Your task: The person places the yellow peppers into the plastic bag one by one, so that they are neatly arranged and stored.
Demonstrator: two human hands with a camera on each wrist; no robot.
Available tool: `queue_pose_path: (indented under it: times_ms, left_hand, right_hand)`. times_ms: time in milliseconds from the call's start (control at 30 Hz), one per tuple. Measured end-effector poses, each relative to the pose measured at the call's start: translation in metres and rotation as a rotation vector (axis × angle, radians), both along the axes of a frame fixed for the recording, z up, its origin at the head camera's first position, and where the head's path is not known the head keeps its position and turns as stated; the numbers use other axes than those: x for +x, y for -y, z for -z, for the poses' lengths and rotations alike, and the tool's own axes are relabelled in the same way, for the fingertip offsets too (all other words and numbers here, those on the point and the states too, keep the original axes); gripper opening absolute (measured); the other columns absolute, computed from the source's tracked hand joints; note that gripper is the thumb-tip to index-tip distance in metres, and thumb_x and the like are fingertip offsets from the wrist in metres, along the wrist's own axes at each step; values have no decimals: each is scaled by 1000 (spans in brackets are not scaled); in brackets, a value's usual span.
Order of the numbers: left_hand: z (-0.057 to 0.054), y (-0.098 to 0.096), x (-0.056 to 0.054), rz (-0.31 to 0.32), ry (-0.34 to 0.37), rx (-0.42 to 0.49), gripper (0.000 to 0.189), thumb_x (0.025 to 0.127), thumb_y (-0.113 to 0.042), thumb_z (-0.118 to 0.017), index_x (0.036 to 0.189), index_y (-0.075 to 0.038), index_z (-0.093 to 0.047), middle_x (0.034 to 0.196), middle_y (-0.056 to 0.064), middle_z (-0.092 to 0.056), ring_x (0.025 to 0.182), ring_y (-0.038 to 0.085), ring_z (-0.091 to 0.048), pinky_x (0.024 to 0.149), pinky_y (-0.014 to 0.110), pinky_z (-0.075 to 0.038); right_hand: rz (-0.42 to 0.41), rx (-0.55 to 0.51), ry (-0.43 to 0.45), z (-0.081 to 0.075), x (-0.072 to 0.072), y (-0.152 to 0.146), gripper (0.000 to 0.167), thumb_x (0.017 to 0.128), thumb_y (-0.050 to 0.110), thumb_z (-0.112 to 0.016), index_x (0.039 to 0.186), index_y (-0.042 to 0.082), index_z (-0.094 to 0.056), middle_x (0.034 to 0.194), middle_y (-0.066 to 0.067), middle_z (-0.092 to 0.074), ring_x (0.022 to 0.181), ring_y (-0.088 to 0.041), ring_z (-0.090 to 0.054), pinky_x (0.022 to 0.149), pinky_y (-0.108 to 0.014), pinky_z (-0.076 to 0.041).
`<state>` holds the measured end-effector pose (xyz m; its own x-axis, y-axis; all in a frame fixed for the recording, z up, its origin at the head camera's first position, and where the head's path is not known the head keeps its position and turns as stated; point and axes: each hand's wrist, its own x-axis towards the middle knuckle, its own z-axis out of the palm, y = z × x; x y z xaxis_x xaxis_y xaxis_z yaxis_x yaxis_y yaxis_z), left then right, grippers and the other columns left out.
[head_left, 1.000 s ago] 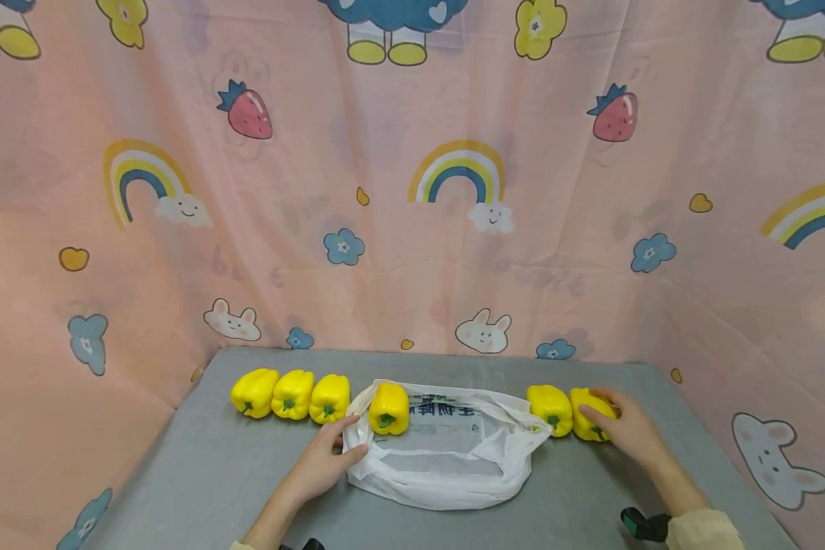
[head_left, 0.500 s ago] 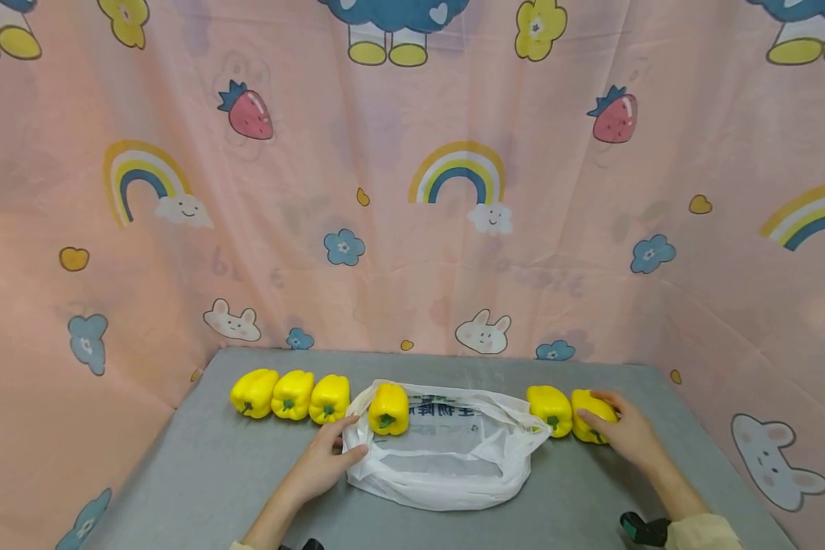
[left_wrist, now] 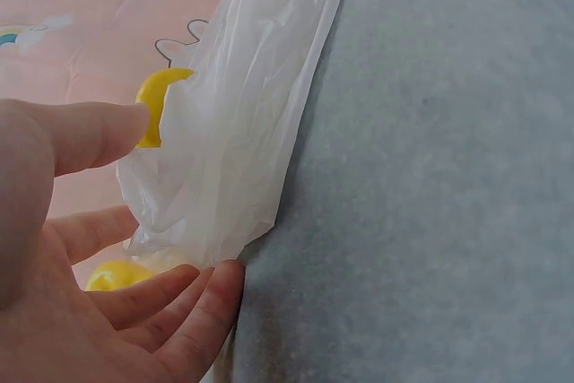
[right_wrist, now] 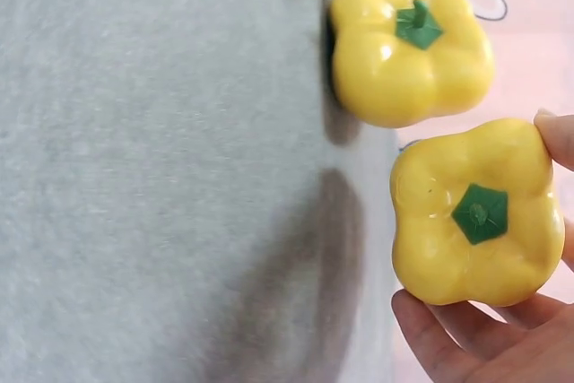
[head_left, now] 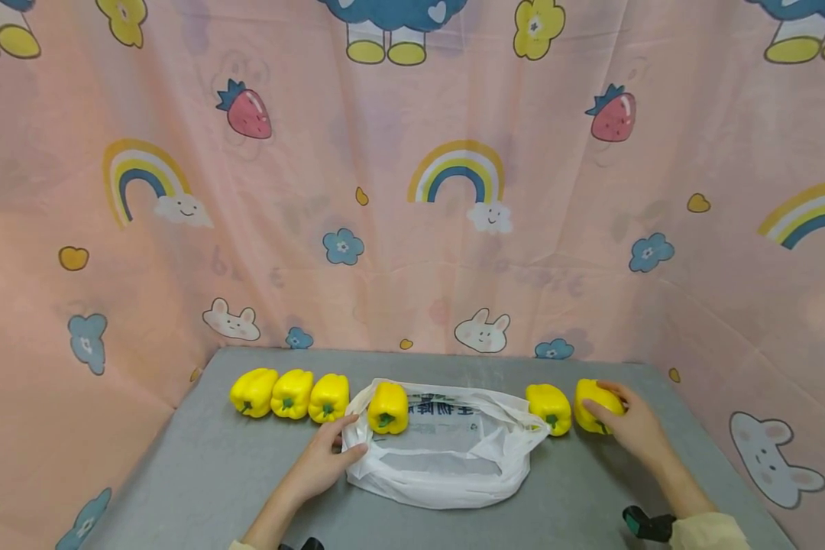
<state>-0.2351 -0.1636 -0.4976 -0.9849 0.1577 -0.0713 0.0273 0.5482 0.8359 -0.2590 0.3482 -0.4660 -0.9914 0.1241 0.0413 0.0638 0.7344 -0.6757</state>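
A yellow bell pepper [right_wrist: 476, 213] with a green stem is gripped between the thumb and fingers of my right hand [head_left: 634, 428], lifted off the table with its shadow below. Beside it, another yellow bell pepper [head_left: 548, 409] stands at the right end of a white plastic bag [head_left: 447, 489]. The bag lies with its mouth spread wide. At its left end my left hand [head_left: 325, 454] has its thumb and fingers apart, fingertips right at the plastic [left_wrist: 220, 150]. One yellow bell pepper [head_left: 388, 409] shows at the left part of the bag's mouth.
Left of the bag, three yellow bell peppers [head_left: 292, 394] stand in a row on the grey table [head_left: 199, 473]. A pink printed curtain [head_left: 385, 290] hangs behind the table and along both sides.
My right hand has raised its bell pepper slightly and moved it a little right, leaving a gap from the neighbouring pepper. The left hand and bag stay in place.
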Motion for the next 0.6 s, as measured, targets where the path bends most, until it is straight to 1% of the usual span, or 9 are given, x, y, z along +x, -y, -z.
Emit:
queue_pose_path:
  times_ms: [300, 433, 600]
  left_hand:
    - [0, 0, -1, 3, -16, -8, 60, 95, -40, -71, 146, -13, -54, 139, 17, -52, 109, 26, -55, 84, 47, -51]
    - [0, 0, -1, 6, -18, -6, 59, 95, -39, -71, 146, -13, -54, 138, 16, -52, 109, 26, -55, 84, 46, -51]
    - [0, 0, 0, 9, -17, 0, 59, 95, -39, -71, 146, -13, -54, 138, 17, -52, 108, 25, -55, 84, 46, -50]
  right_hand:
    - [-5, -13, -31, -17, 4, 4, 84, 99, 57, -57, 153, -3, -35, 147, -36, -37, 118, -48, -49, 88, -54, -49]
    - [-4, -14, -43, -23, 5, 9, 84, 99, 57, -57, 153, -3, -34, 147, -36, -38, 117, -47, -50, 87, -53, -50]
    - [-13, -17, -82, -32, 6, 18, 83, 99, 56, -58, 153, -3, -35, 147, -34, -39, 115, -45, -50, 87, -52, -51]
